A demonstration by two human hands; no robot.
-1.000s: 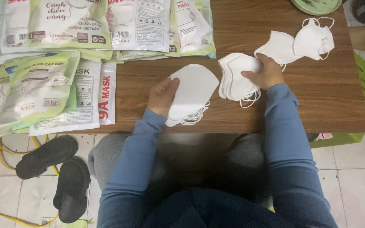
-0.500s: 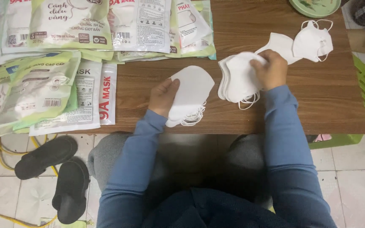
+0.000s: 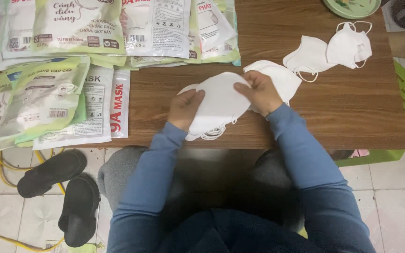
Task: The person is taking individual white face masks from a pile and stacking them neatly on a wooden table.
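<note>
Both hands are on the stack of white masks (image 3: 219, 105) at the near edge of the wooden worktop (image 3: 352, 122). The left hand (image 3: 184, 108) grips its left end, fingers curled under, thumb on top. The right hand (image 3: 260, 92) pinches the right end, fingers pressed together over the top mask. Just behind the right fingers lies a second white pile (image 3: 284, 77); two loose masks (image 3: 329, 52) sit farther right. Packaged masks (image 3: 48, 93) spread left of the left fingers.

- Soft, even indoor light; the wooden table (image 3: 343, 112) is evenly lit.
- Glare on plastic mask packets (image 3: 155, 28) toward 11 o'clock.
- Deep shadow under the table, centre.
- Sharp focus, slight edge distortion.
</note>
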